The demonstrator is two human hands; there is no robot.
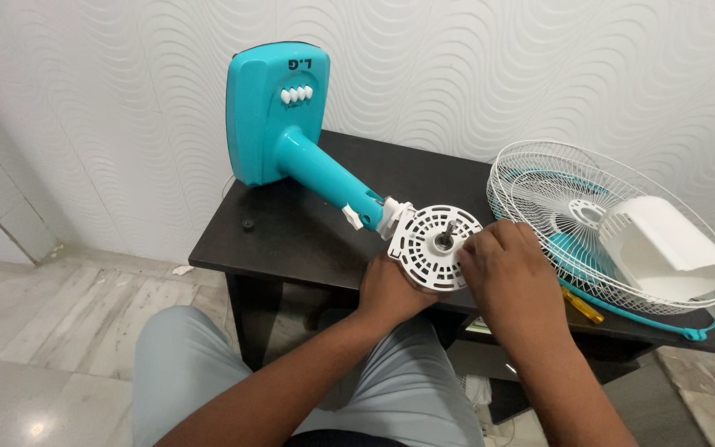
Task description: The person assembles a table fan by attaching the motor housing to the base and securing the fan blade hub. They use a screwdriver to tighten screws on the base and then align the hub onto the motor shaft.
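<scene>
A turquoise fan body (279, 112) lies on its side on a dark table (291, 232), its base against the wall and its neck pointing toward me. At the neck's end sits a round white slotted motor plate (432, 236) with a metal shaft in its middle. My left hand (391, 290) grips the plate's lower left edge from underneath. My right hand (506, 269) rests on the plate's right side, fingers curled at its rim near the shaft.
A white wire fan guard (539, 182) with turquoise blades and a white motor cover (664, 240) lies on the table's right. A yellow-handled screwdriver (581, 302) sits under the guard's edge. A small black knob (247, 224) lies at left. My knees are below the table.
</scene>
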